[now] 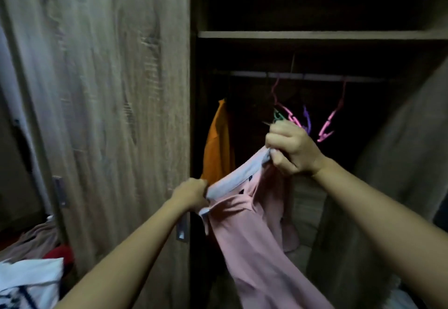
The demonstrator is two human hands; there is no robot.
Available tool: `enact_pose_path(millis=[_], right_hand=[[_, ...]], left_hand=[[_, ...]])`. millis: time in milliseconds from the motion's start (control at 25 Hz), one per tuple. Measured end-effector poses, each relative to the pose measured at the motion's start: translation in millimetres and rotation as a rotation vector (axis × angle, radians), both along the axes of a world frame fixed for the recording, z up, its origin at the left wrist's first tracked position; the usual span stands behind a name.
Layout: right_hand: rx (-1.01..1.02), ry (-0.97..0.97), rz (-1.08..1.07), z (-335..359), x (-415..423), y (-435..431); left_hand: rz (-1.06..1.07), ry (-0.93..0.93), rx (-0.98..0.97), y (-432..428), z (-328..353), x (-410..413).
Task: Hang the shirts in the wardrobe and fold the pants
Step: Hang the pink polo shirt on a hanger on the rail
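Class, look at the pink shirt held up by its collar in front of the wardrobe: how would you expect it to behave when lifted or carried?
The pink shirt is probably floppy: it sags and creases below the left hand and right hand. It seems light, since a pinch at the white collar holds it. It likely needs support at two points to stay spread.

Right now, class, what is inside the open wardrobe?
Inside the wardrobe: an orange shirt hanging at left, pink hangers on the rail. The pink shirt covers the lower part.
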State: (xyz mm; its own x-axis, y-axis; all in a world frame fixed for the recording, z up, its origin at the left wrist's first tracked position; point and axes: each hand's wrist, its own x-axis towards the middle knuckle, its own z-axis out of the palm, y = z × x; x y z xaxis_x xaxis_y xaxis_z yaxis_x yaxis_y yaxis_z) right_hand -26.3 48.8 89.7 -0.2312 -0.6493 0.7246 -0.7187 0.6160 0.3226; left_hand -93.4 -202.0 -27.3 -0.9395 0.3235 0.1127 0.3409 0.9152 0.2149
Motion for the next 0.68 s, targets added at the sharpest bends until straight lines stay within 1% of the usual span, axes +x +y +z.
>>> enact_pose_path(millis=[40, 80, 120, 160, 240, 320, 360, 400, 480, 560, 640, 680], right_hand=[[0.131, -0.002, -0.058, 0, 7, 13], [0.273, 0.017, -0.146, -3, 11, 26], [0.385, -0.003, -0.218, -12, 15, 46], [0.47, -0.048, -0.341, -17, 24, 62], [0.534, -0.147, -0.582, -39, 25, 80], [0.391, -0.208, -0.765, -64, 20, 76], [0.282, -0.197, -0.843, -70, 20, 72], [0.183, -0.254, -0.953, -73, 20, 66], [-0.01, -0.459, -1.172, -72, 19, 54], [-0.122, -0.567, -1.263, -67, 18, 45], [-0.16, -0.599, -1.275, -62, 15, 42], [-0.169, -0.636, -1.263, -63, 13, 41]], left_hand=[[0.073, 0.075, 0.071, -3, 9, -5], [0.124, 0.127, 0.189, -6, 18, -8], [0.146, 0.154, 0.322, -6, 26, -11], [0.145, 0.169, 0.442, -2, 32, -11], [0.094, 0.197, 0.589, 15, 42, -1], [0.041, 0.226, 0.662, 34, 50, 11], [0.027, 0.242, 0.676, 41, 56, 14], [0.012, 0.256, 0.699, 45, 61, 17], [0.011, 0.313, 0.702, 48, 65, 16], [0.044, 0.351, 0.581, 46, 57, 13], [0.112, 0.283, 0.393, 40, 44, 10], [0.152, 0.265, 0.352, 36, 43, 7]])
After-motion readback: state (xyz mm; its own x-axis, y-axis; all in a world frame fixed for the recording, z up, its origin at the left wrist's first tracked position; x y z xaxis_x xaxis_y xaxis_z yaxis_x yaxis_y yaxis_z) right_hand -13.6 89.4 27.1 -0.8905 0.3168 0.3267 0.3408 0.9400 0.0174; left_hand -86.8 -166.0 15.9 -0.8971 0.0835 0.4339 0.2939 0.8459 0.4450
